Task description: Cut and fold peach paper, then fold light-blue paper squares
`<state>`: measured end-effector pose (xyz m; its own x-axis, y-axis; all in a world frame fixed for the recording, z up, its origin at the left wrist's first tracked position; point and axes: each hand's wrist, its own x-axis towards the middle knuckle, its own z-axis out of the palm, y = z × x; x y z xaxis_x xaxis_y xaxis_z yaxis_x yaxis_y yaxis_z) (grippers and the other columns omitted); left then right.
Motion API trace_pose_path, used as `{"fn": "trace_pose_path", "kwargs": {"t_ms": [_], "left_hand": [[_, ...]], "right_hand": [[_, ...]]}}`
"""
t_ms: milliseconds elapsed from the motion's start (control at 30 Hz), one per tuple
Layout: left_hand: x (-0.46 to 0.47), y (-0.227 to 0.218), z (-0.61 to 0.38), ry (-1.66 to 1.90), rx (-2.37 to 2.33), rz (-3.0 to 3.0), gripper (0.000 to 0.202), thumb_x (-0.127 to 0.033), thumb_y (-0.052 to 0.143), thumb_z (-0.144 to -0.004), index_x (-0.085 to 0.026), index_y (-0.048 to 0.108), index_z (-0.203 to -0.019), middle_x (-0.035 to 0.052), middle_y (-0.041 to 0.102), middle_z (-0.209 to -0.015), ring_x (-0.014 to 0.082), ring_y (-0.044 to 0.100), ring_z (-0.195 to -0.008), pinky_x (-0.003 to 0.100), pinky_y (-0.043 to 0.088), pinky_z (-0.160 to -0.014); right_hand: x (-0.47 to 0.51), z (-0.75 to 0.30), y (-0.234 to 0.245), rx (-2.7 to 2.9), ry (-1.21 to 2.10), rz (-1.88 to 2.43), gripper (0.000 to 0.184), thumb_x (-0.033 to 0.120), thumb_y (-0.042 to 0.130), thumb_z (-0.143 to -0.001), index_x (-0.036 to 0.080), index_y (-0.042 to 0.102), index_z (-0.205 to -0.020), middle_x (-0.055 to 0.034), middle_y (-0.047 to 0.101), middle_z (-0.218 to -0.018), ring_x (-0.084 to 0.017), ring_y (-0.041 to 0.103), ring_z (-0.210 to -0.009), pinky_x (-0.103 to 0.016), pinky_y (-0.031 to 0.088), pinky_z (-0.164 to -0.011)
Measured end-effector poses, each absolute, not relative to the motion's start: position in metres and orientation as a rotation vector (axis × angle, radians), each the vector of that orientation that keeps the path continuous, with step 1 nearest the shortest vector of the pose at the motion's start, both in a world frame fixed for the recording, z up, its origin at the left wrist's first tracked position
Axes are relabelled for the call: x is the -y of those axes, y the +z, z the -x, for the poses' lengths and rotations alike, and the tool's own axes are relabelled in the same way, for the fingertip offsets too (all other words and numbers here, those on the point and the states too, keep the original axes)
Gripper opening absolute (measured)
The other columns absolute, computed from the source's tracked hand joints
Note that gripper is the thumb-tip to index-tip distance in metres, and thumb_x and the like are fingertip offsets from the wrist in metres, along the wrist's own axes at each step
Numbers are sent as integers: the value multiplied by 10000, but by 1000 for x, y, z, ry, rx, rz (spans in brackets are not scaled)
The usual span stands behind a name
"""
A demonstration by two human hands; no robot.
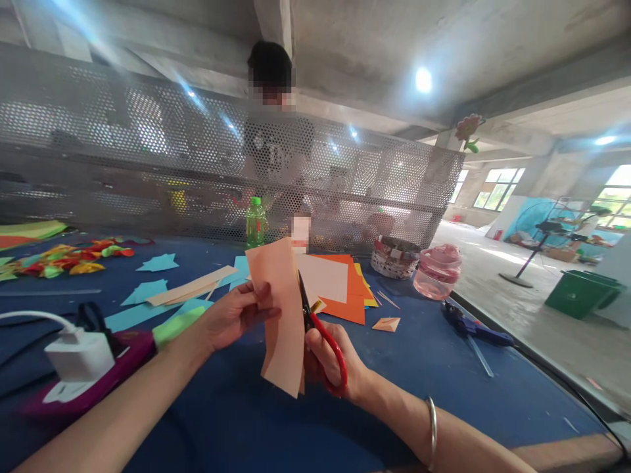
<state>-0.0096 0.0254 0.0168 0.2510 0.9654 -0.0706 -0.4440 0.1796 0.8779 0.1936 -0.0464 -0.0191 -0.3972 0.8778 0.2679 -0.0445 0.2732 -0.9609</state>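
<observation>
My left hand (235,317) pinches the left edge of a peach-coloured paper sheet (280,315) and holds it upright above the blue table (419,368). My right hand (329,361) grips red-handled scissors (323,332). Their dark blades point up along the sheet's right edge, at or in the paper. A silver bangle (432,430) circles my right wrist. The right fingers are partly hidden behind the sheet.
Orange, yellow and white sheets (340,282) lie behind the hands, with teal scraps (158,264) and a tan strip (192,286) to the left. A green bottle (255,223), woven basket (394,257), pink jar (438,270), glue gun (473,326) and white charger (79,355) stand around. A person sits behind the perforated metal screen (148,151).
</observation>
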Motion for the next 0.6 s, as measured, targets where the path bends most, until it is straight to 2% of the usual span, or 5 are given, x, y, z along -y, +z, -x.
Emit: {"fn": "trace_pose_path", "kwargs": {"t_ms": [167, 267, 333, 500, 600], "left_hand": [[-19, 23, 5, 1136, -764, -825, 217, 21, 623, -821, -114, 644, -653, -6, 590, -584, 138, 649, -572, 292, 637, -618], [-16, 27, 1, 1145, -799, -818, 264, 43, 571, -844, -113, 636, -641, -5, 599, -583, 132, 643, -549, 302, 640, -602], [-15, 27, 0, 1137, -820, -809, 265, 39, 563, -858, -109, 644, -652, -4, 606, -586, 128, 643, -540, 299, 640, -593], [-15, 24, 0, 1132, -813, -802, 235, 47, 600, -833, -107, 656, -664, -5, 622, -594, 132, 651, -546, 294, 638, -579], [-14, 24, 0, 1116, -810, -797, 210, 22, 637, -821, -112, 663, -662, -3, 625, -585, 146, 661, -550, 307, 640, -582]], "right_hand": [[49, -195, -10, 1692, 1225, 799, 602, 803, 435, -854, 212, 450, -740, 37, 469, -525, -89, 405, -438, -227, 288, -410], [49, -197, -3, 1735, 1081, 776, 579, 771, 428, -876, 207, 446, -748, 3, 513, -667, -112, 432, -586, -252, 376, -535], [49, -199, -1, 1746, 1002, 792, 578, 769, 418, -879, 207, 439, -749, -10, 518, -718, -128, 438, -652, -266, 391, -590], [46, -201, -7, 1720, 1088, 833, 631, 831, 431, -828, 206, 423, -747, 27, 443, -642, -99, 354, -565, -264, 302, -518], [43, -200, -16, 1677, 1129, 826, 611, 810, 465, -836, 211, 409, -730, 56, 373, -582, -79, 309, -510, -253, 244, -472]]}}
